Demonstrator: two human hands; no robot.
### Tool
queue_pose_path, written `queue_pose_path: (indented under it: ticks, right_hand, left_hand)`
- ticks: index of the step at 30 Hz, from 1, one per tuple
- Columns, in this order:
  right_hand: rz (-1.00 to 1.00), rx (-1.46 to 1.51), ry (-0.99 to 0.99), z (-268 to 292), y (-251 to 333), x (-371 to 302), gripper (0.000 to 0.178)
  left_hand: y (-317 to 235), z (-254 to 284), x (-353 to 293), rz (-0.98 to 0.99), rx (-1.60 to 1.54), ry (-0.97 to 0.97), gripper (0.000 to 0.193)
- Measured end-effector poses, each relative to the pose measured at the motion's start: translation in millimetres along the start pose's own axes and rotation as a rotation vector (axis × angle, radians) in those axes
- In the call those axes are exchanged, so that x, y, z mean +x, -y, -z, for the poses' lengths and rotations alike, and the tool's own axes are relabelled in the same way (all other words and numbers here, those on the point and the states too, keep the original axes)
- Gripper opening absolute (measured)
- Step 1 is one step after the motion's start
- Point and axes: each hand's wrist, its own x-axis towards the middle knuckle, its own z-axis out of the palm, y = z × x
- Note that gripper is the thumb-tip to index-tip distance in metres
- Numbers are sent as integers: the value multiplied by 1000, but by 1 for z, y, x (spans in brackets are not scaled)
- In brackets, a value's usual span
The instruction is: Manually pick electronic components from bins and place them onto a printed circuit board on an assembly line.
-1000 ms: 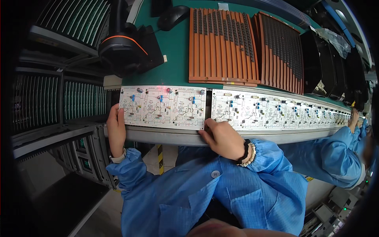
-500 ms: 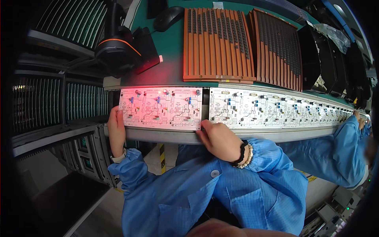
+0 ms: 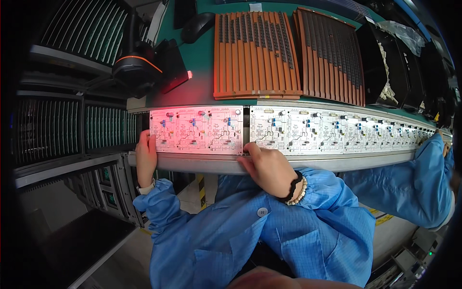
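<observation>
A white circuit board panel [image 3: 195,132] with several small components lies between the conveyor rails, lit red from above. My left hand [image 3: 146,156] grips its left edge, fingers closed around the side. At its lower right corner, my right hand [image 3: 269,168] has thumb and forefinger pinched together by the near rail [image 3: 202,165]. The exact contact of those fingertips is partly hidden. A narrow dark gap separates this panel from a row of similar white boards [image 3: 308,132] stretching to the right.
Beyond the rails, a black scanner [image 3: 137,72] on a stand, a mouse [image 3: 198,28] and brown slotted trays [image 3: 255,58] of dark components sit on a green mat. Black bins [image 3: 387,72] stand farther right. Racks of boards [image 3: 110,127] fill the left. Another person's blue sleeve [image 3: 426,154] reaches in at right.
The panel has sunk lower between the rails, its near edge now inside the near rail. Both hands stay at its edges. The whole view has shifted slightly.
</observation>
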Motion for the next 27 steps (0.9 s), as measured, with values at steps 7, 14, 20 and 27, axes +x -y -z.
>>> queue_pose_path:
  ticks: [7,14,20,27]
  right_hand:
    - [126,66,-18,30,-17,-18,21]
    - [150,96,-43,49,-41,-47,12]
    - [206,192,-135,50,-61,-69,10]
    - [105,120,-257,93,-72,-109,10]
  left_hand:
    - [-20,-1,3,11,-6,118,25]
    - [-136,1,26,-357,232,15,19]
    - [-246,-83,86,-779,-80,104,17]
    - [-267,-143,130,-822,70,-35,19]
